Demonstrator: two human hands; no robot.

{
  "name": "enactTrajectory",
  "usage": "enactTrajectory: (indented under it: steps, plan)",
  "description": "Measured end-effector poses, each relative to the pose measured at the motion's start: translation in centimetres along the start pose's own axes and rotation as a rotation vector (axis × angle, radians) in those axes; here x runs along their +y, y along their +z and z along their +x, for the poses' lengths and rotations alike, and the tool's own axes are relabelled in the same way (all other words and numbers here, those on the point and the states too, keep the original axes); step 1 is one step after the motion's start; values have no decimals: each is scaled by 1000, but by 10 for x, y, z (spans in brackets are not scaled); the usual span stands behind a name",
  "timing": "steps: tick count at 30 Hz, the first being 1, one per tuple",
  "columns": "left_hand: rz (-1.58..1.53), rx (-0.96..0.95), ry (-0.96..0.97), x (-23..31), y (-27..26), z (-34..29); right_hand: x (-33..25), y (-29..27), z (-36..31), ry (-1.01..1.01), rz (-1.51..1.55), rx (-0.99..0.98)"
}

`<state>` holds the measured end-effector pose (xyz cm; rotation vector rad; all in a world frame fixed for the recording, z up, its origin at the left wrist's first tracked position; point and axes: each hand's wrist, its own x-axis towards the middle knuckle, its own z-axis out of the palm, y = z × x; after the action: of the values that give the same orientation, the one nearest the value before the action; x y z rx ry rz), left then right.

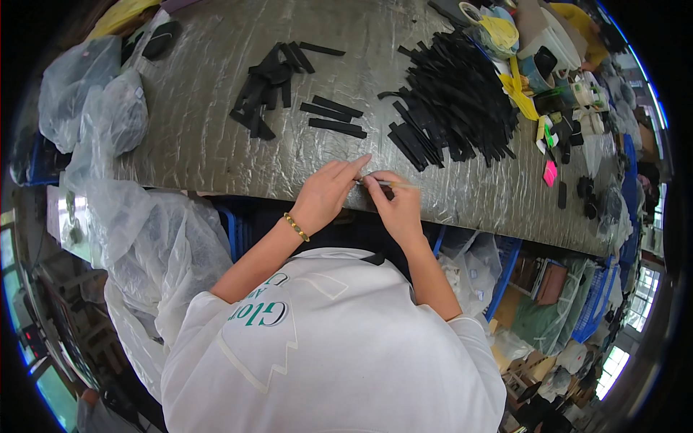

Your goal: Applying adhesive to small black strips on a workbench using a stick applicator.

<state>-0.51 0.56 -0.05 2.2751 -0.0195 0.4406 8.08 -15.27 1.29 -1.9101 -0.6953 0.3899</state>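
My left hand (325, 189), with a beaded bracelet at its wrist, rests near the table's front edge. Its fingers are stretched out, the index pointing forward and right. Close against its fingertips is my right hand (398, 206), which pinches a thin pale stick-like tool (383, 183); motion smears part of it, so its kind is unclear. Whatever lies beneath the fingertips is hidden. Just ahead of my hands are several short flat black strips (337, 128). A large heap of black strips (462, 97) spreads to the right, and a smaller pile (263, 90) lies ahead to the left.
Creased, shiny sheeting covers the table (195, 123). Clear plastic bags (79, 94) crowd its left side. Along the right stand tubs (552, 36), yellow wrapping (518, 90) and a pink tag (550, 173). Blue crates (505, 278) sit below the front edge.
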Motion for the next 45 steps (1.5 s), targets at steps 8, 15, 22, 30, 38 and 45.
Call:
enactTrajectory:
  steps: [8, 15, 22, 30, 38, 45]
  plan:
    - [-3, 10, 14, -4, 1, -1, -4, -3, 2, -101, -82, -12]
    - [-59, 8, -15, -2, -2, -2, 3, -27, 2, -257, -402, -101]
    - [-42, 69, 25, -4, -17, -1, 1, -29, 21, -284, -256, -138]
    - [-41, 282, -147, -26, -53, -6, 13, -29, 2, -419, -428, -96]
    - [-3, 395, -126, -17, -61, 0, 12, -20, 37, -455, -697, 145]
    - [-52, 349, -122, -10, -56, 4, 15, -1, 38, -489, -770, 31]
